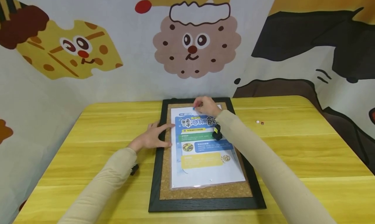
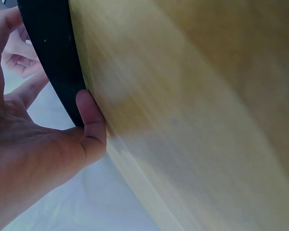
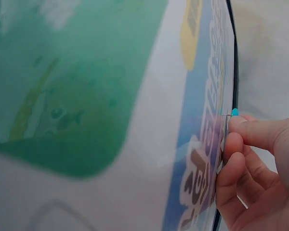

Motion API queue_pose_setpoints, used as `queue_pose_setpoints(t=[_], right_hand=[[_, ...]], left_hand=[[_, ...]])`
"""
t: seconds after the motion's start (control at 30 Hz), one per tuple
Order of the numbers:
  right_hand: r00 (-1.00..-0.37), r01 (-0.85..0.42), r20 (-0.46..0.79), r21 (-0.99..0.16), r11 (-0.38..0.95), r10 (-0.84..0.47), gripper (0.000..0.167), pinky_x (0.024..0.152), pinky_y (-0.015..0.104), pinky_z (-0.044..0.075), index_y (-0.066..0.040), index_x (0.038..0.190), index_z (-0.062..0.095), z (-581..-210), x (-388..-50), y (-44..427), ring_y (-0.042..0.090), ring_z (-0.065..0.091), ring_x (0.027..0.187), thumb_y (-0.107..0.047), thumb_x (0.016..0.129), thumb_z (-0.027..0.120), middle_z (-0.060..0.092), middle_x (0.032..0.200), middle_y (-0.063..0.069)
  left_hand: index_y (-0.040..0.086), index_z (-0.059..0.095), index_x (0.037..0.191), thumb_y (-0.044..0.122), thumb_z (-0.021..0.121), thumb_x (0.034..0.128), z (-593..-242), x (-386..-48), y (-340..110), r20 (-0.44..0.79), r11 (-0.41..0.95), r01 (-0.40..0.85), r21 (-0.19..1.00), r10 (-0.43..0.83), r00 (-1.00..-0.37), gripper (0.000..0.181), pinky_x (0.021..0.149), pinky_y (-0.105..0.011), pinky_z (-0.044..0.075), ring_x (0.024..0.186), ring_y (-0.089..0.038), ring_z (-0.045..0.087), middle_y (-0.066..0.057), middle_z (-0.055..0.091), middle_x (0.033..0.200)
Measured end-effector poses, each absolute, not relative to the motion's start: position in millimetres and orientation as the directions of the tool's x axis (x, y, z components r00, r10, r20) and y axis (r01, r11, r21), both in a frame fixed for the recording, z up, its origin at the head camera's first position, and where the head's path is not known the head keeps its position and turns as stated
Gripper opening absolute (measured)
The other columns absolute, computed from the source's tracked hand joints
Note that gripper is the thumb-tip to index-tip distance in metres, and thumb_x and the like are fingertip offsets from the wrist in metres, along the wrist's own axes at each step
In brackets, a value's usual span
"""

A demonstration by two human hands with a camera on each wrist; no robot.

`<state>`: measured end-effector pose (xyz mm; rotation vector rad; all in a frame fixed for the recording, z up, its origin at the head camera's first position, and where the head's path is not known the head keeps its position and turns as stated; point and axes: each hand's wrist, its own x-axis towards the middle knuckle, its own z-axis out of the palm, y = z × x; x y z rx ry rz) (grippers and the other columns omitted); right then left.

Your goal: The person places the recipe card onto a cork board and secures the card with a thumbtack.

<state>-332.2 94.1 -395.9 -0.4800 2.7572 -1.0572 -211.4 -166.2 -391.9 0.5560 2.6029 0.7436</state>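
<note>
In the head view, a printed poster (image 1: 208, 172) in a clear sleeve lies on a cork board (image 1: 205, 194) with a black frame (image 1: 205, 205). My right hand (image 1: 206, 106) is over the poster's top edge. Between its thumb and finger it pinches a small blue push pin (image 3: 235, 112), the needle pointing at the sheet; whether the tip has entered cannot be seen. My left hand (image 1: 150, 136) spreads across the frame's left side, thumb and index finger touching the poster's left edge. In the left wrist view, one finger (image 2: 91, 115) rests against the frame's outer side.
The board lies on a yellow wood-grain table (image 1: 293, 146). To its right lie a small white piece (image 1: 257, 122) and a small red piece (image 1: 262, 123). Behind the table hangs a cloth (image 1: 131, 84) with cartoon prints. A black wrist device (image 1: 217, 133) sits under my right wrist.
</note>
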Motion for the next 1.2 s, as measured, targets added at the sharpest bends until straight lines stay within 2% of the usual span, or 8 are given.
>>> queue_pose_setpoints(t=[0.17,0.4,1.03,1.2], right_hand=[[-0.940,-0.234,-0.016,-0.694,0.681,-0.339,0.009,0.071,0.031,0.048,-0.007,0.088,0.068,-397.8,-332.4,93.6,0.021,0.056,0.080,0.000,0.090,0.064,0.063,0.092,0.006],[-0.945,-0.217,-0.018,-0.714,0.666,-0.327,0.010,0.068,0.030,0.048,-0.007,0.088,0.071,-397.5,-332.3,94.8,0.020,0.057,0.077,-0.001,0.091,0.064,0.064,0.092,0.006],[-0.941,-0.212,-0.053,-0.677,0.705,-0.334,0.012,0.074,0.031,0.048,-0.010,0.086,0.064,-396.7,-334.9,91.7,0.020,0.055,0.085,-0.004,0.095,0.059,0.062,0.095,0.004],[-0.938,-0.219,-0.065,-0.652,0.726,-0.340,0.013,0.078,0.032,0.044,-0.010,0.084,0.062,-397.5,-334.6,90.0,0.021,0.053,0.087,-0.003,0.095,0.059,0.061,0.092,0.005]], left_hand=[[0.020,0.035,0.151,0.039,0.072,0.0843,-392.2,-211.7,-165.1,-0.239,0.780,0.272,0.564,0.469,-0.850,0.078,0.098,-0.073,0.021,0.137,-0.052,0.005,-0.036,0.007,0.152],[0.021,0.035,0.150,0.040,0.072,0.0841,-391.6,-212.1,-164.2,-0.245,0.784,0.271,0.558,0.468,-0.849,0.078,0.098,-0.072,0.022,0.137,-0.052,0.005,-0.036,0.007,0.152],[0.022,0.036,0.150,0.039,0.074,0.0832,-391.2,-213.6,-165.1,-0.238,0.780,0.258,0.570,0.457,-0.857,0.078,0.098,-0.071,0.023,0.137,-0.051,0.006,-0.035,0.005,0.152],[0.022,0.036,0.150,0.039,0.074,0.0828,-391.8,-213.9,-165.9,-0.240,0.781,0.259,0.569,0.459,-0.855,0.079,0.098,-0.072,0.023,0.137,-0.052,0.005,-0.036,0.005,0.152]])
